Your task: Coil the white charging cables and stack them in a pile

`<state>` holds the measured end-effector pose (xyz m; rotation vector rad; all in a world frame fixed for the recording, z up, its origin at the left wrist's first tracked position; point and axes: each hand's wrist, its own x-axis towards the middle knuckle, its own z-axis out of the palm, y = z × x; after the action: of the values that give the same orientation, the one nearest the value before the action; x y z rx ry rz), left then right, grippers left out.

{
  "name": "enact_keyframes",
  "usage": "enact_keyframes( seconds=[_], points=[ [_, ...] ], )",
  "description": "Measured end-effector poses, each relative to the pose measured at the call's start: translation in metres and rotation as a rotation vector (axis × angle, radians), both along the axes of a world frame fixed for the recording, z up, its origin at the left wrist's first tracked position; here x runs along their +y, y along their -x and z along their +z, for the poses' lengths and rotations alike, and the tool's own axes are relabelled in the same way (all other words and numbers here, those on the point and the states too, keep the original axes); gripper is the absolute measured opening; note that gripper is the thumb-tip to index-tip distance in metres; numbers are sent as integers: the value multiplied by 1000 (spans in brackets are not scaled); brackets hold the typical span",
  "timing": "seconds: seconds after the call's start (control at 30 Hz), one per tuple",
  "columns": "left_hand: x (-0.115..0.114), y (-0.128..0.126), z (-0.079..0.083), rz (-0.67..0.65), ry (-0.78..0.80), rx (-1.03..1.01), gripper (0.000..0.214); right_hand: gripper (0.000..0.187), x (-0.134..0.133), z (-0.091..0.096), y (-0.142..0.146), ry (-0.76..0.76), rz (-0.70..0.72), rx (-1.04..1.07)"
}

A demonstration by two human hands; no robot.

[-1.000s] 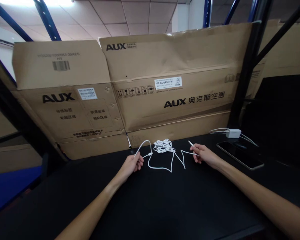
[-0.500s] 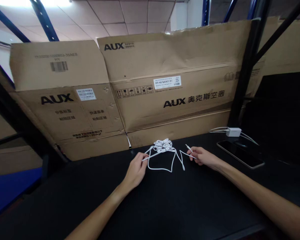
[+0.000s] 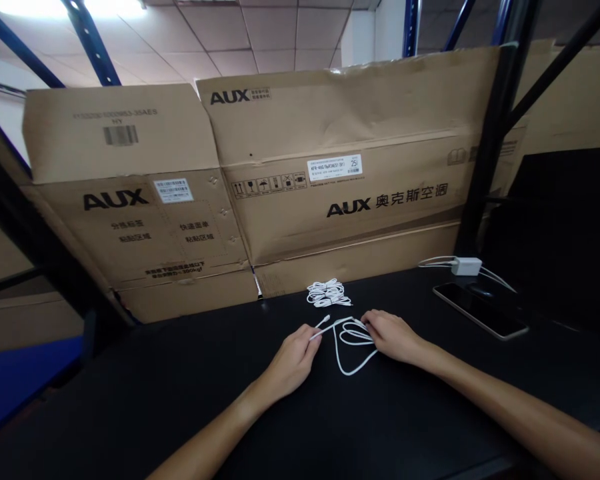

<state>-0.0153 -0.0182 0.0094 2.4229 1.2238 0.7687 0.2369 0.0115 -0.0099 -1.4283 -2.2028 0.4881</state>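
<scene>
A loose white cable (image 3: 353,347) lies in loops on the black table (image 3: 330,420) between my hands. My left hand (image 3: 293,360) pinches one end of it, the plug sticking out past the fingertips. My right hand (image 3: 391,335) is closed on the cable's loops at the other side. Behind them, near the cardboard, sits a separate coiled bundle of white cable (image 3: 327,293), untouched.
Large AUX cardboard boxes (image 3: 340,160) stand along the table's back edge. A phone (image 3: 480,310) lies flat at the right, with a white charger (image 3: 466,266) and its wires behind it. A black rack post (image 3: 490,133) rises at the right.
Both hands have come toward me and closer together, pulling the loose cable away from the coiled bundle. The cable now lies gathered in small loops by my right hand.
</scene>
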Motion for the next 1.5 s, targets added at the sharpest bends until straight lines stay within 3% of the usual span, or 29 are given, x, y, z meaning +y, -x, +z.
enact_keyframes(
  seconds=[0.13, 0.33, 0.53, 0.67, 0.73, 0.8, 0.97, 1.13, 1.3, 1.4, 1.5],
  points=[
    [-2, -1, 0, 7, -8, 35, 33, 33, -2, 3, 4, -61, 3, -101],
    [-1, -2, 1, -10, -11, 38, 32, 67, -2, 13, 13, -16, -2, -265],
    [0, -3, 1, -3, 3, -6, 35, 26, -4, 22, 17, 9, 82, -388],
    [2, -2, -1, 48, 60, -152, 39, 20, -10, 25, 14, -5, 93, -384],
    [4, -2, -3, 107, 135, -251, 44, 21, -13, 26, 11, -3, 142, -297],
    [5, -2, -3, 154, 199, -335, 48, 25, -16, 26, 11, 109, 237, -76],
    [4, -4, -3, 232, 276, -433, 54, 31, -26, 26, 19, 694, 485, 608],
    [-1, -6, -3, 301, 147, -319, 58, 33, -25, 22, 22, 959, 539, 790],
    [-3, -9, -4, 280, 1, -194, 58, 41, -18, 17, 19, 1073, 538, 941],
    [-4, -12, -3, 275, -40, -134, 54, 41, -19, 16, 18, 1018, 586, 955],
    [-6, -14, -2, 240, -110, -50, 42, 37, -21, 17, 18, 966, 602, 842]
  ],
)
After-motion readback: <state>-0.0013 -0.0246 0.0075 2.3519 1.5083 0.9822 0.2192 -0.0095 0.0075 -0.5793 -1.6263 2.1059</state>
